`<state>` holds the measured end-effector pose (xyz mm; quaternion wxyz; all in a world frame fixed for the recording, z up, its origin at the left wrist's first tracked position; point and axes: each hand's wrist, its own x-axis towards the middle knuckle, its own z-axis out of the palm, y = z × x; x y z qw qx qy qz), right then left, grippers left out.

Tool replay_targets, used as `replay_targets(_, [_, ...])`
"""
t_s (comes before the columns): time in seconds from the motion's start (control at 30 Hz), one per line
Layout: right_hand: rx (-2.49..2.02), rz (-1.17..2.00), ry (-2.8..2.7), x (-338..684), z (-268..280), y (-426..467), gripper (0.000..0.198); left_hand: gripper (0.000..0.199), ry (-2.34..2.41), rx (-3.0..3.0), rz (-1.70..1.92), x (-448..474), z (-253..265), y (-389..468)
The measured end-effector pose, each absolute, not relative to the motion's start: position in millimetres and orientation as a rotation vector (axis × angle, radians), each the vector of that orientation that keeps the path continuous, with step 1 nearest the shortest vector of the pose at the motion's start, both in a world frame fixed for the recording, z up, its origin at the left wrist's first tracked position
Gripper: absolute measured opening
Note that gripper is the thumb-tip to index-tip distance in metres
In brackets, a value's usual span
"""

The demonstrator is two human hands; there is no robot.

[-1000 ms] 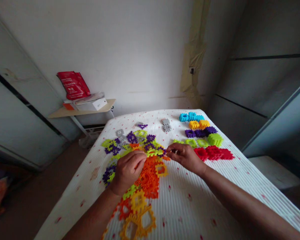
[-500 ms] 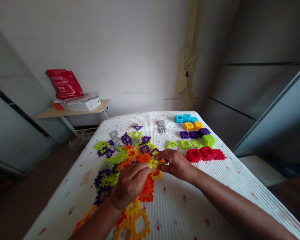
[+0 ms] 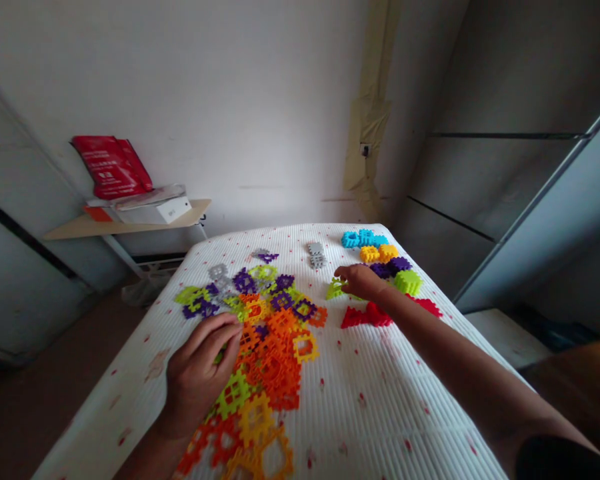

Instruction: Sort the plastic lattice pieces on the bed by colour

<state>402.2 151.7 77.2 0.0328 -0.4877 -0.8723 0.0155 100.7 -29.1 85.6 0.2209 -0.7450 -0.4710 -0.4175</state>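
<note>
My left hand (image 3: 203, 367) is over the left side of a pile of toothed plastic building pieces (image 3: 275, 360). Its fingers curl towards the thumb, and green shows through the gap between them; what is at the fingertips is hard to make out. Across the bed, my right hand (image 3: 364, 280) reaches over the row of green pieces, its fingers bent downward. A green triangular piece (image 3: 335, 289) lies by its fingertips. Any piece in its grasp is hidden beneath the hand, which also covers most of the green row.
Sorted groups stand at the right: blue pieces (image 3: 365, 238), yellow pieces (image 3: 379, 253), purple pieces (image 3: 399, 265), a green stack (image 3: 407, 283) and red pieces (image 3: 360, 317). Two grey pieces (image 3: 316, 255) sit farther back. A side table (image 3: 80, 227) holds a red bag (image 3: 111, 167).
My right hand has left the pile and moved right and away, to the green row. My left hand has drawn back left and nearer. The view has turned slightly right.
</note>
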Motion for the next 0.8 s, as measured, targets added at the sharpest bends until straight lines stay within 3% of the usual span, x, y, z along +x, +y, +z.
replay_targets(0.8, [-1.557, -0.101, -2.896, 385, 61, 151, 0.045, 0.016, -1.347, -2.093, -1.185, 102, 79, -26])
